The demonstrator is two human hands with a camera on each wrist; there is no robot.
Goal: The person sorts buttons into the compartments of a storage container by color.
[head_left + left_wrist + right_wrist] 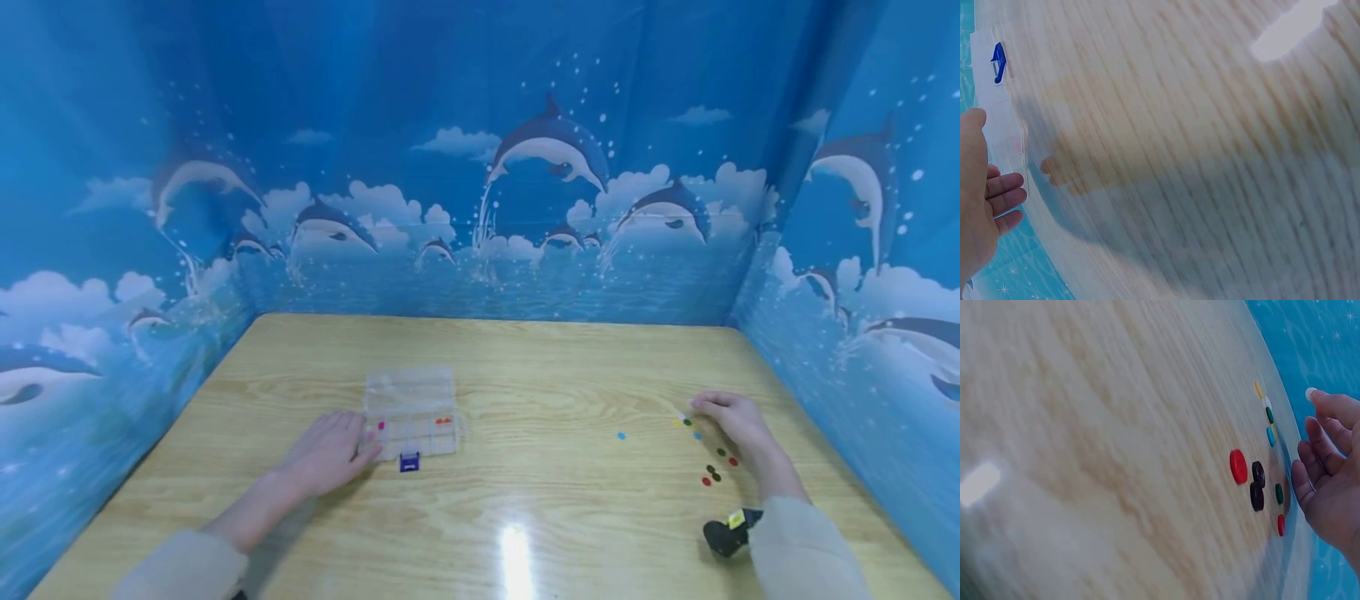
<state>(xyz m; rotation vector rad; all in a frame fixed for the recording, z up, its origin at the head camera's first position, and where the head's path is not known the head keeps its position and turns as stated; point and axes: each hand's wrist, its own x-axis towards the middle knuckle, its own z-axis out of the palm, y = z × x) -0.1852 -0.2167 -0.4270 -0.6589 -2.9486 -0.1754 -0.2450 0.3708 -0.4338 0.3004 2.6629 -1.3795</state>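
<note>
A clear plastic compartment box (431,446) stands left of centre on the table, its lid (409,390) tipped back. Orange pieces (443,421) lie in its right rear compartment and a pink piece (381,425) at the left. My left hand (330,450) is at the box's left side, fingers relaxed; the left wrist view shows the box's blue latch (999,62) beyond the thumb. Between thumb and forefinger, my right hand (1335,469) pinches a small white button-like disc (1310,394), raised above the table. Near it lie yellow (1259,389), green (1269,415) and blue (1270,436) discs.
Closer to the right wrist lie red (1239,467), dark (1257,496) and green (1279,494) discs. One blue disc (621,435) sits apart toward the middle. A black device (725,537) is at the right sleeve. Dolphin-printed curtains (480,167) border the wooden table (525,375).
</note>
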